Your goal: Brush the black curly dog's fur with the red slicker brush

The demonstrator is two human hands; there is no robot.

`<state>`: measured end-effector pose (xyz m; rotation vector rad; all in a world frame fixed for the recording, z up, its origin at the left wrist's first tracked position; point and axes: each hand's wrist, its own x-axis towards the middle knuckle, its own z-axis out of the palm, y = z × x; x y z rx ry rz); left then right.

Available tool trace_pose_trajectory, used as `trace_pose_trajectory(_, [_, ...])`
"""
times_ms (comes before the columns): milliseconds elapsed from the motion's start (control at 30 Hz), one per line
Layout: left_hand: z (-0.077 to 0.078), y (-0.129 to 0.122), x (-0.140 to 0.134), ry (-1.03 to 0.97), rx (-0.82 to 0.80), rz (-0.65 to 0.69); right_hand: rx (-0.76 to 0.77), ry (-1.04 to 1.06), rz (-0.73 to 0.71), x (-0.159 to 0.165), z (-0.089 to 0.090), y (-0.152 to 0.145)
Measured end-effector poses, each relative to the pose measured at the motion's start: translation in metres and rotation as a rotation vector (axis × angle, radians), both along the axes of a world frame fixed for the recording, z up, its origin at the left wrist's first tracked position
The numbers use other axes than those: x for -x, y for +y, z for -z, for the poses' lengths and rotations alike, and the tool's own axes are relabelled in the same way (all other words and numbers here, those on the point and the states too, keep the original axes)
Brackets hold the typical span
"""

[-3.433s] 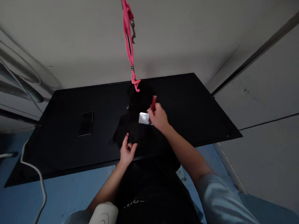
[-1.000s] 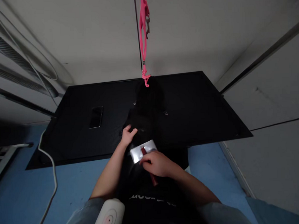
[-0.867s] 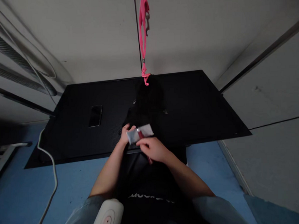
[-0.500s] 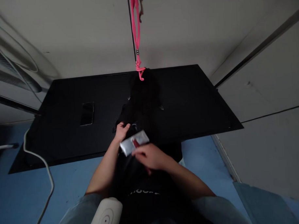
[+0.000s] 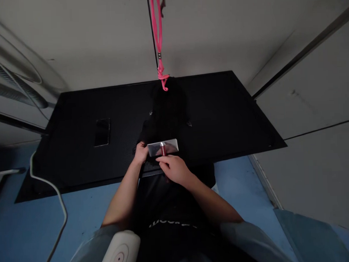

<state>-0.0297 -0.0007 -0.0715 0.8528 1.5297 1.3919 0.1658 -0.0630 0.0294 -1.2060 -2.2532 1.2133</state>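
A black-furred animal, seemingly a dog (image 5: pixel 169 108), is on the black tabletop, its outline hard to make out in the dim light. My left hand (image 5: pixel 141 152) is closed on dark fur at its near left side; which body part is held is unclear. In my right hand (image 5: pixel 174 168) is a slicker brush (image 5: pixel 171 146) with a red handle and a wide, shiny metal head. That head lies across the near part of the fur, right beside my left fingers. Its bristle side is hidden.
A pink cord loop (image 5: pixel 159 40) hangs down to the animal's far end. On the left of the black table (image 5: pixel 219 106) lies a dark phone (image 5: pixel 102 132). A white cable (image 5: pixel 61 203) runs over the blue floor, and a white device (image 5: pixel 120 251) is close below me.
The slicker brush has moved forward and slightly right, away from my body, and its head has levelled from a tilt. My left hand has stayed nearly in place.
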Motion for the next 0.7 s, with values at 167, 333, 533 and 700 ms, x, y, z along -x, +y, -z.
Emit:
trace_pose_trajectory(167, [0.003, 0.001, 0.0, -0.037, 0.007, -0.027, 0.224, -0.12, -0.233, -0.005, 0.017, -0.03])
trace_pose_trajectory(333, [0.003, 0.002, 0.001, -0.026, 0.009, -0.026, 0.095, 0.116, -0.041, -0.005, 0.009, -0.018])
trace_pose_trajectory(533, [-0.002, 0.001, -0.001, -0.025, -0.01, -0.042, 0.24, -0.029, -0.118, -0.005, 0.014, -0.031])
trace_pose_trajectory(700, [-0.003, -0.001, -0.001, -0.02, 0.029, 0.012, 0.025, 0.051, -0.019, -0.003, 0.007, -0.02])
